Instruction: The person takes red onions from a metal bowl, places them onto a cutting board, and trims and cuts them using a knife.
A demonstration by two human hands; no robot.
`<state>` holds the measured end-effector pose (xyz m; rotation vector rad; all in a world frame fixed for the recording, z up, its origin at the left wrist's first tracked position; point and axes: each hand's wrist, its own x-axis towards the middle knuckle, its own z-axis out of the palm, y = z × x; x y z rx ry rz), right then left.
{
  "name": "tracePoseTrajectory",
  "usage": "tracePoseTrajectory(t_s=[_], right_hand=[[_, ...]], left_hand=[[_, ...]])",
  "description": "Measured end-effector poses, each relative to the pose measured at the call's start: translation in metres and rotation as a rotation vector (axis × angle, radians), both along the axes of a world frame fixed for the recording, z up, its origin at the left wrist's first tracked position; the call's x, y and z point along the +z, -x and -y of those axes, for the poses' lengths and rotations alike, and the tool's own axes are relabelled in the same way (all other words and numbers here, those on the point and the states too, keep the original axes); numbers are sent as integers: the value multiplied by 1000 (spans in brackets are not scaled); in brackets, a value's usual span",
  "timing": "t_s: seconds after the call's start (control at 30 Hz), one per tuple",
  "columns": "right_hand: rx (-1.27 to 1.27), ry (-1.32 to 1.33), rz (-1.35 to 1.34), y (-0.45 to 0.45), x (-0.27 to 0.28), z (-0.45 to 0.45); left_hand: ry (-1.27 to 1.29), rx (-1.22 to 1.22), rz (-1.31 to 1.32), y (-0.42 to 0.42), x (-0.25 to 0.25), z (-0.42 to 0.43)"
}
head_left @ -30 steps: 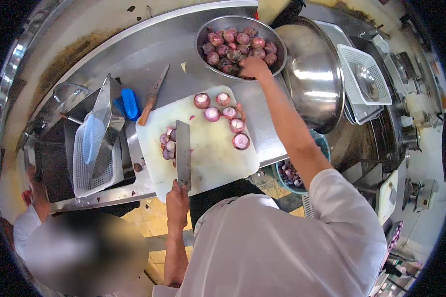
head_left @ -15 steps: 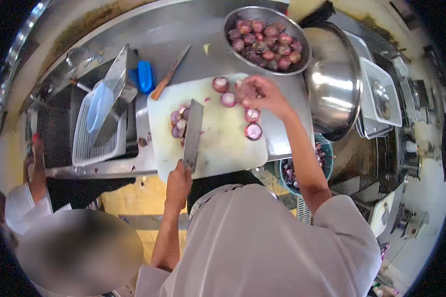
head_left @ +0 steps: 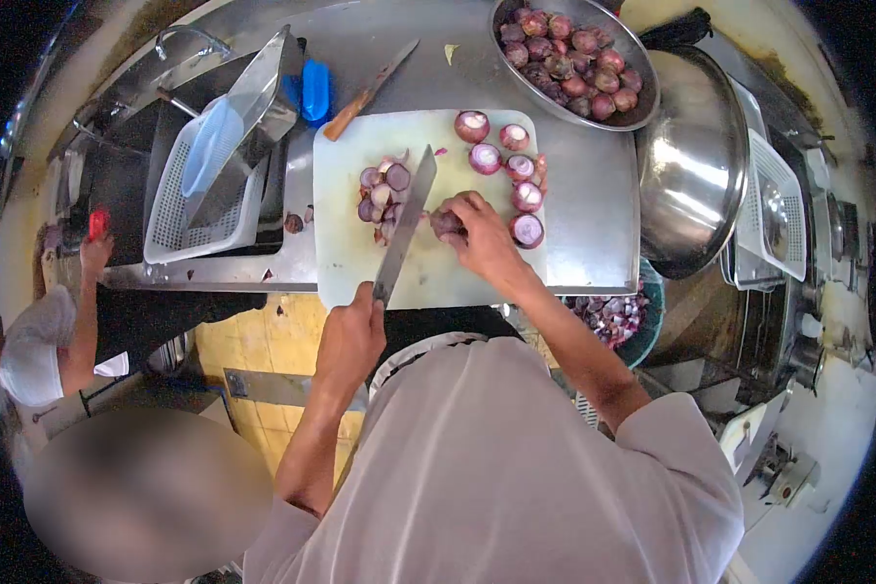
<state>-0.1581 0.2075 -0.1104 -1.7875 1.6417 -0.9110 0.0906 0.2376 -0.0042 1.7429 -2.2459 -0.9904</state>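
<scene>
My left hand [head_left: 348, 336] is closed round the handle of a large knife [head_left: 409, 222], its broad blade slanting up over the white cutting board [head_left: 346, 268]. On the board's right half, my right hand [head_left: 482, 234] grips a red onion [head_left: 446, 222] close beside the blade. Cut-off onion ends [head_left: 380, 195] lie heaped to the left of the knife. Several trimmed onions [head_left: 485, 158] with pale cut faces stand along the upper right of the board, one of them [head_left: 527, 231] just right of my right hand.
A steel bowl of onions [head_left: 650, 109] stands behind the board, next to a big steel pot [head_left: 691, 165]. A wooden-handled knife [head_left: 370, 92] lies near a blue object [head_left: 315, 92]. White basket [head_left: 165, 234] at left; onion-filled tub [head_left: 652, 326] below right. Another person's hand [head_left: 95, 251] holds something red.
My right hand has come from the far right of the board in toward the knife, bringing an onion. The knife now leans further right. The camera view has shifted.
</scene>
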Motion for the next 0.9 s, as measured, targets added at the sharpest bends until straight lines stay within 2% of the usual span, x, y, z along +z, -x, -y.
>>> tracePoseTrajectory(t_s=[0.1, 0.17, 0.37, 0.47, 0.63, 0.7, 0.77, 0.8, 0.9], right_hand=[[-12, -24, 21, -3, 5, 4], [-12, -40, -67, -4, 10, 4], [14, -41, -84, -4, 10, 5], [-10, -80, -84, -5, 8, 7], [-19, -95, -28, -3, 11, 1], [-26, -85, 4, 2, 16, -1], [-39, -198, -180, 6, 20, -5], [-44, -200, -179, 8, 14, -6], [-65, -98, -241, 15, -3, -8]], left_hand=[[-46, -46, 25, -3, 20, -8], [-101, -81, 37, -3, 33, -12], [-149, -90, 88, 3, 37, -20], [-153, -115, 37, 13, 17, -12], [-27, -93, -52, 42, -71, 17], [-10, -82, -57, 45, -76, 23], [39, -65, -46, 36, -75, 21], [37, -71, -45, 28, -74, 19], [16, -55, -97, 9, -72, 14]])
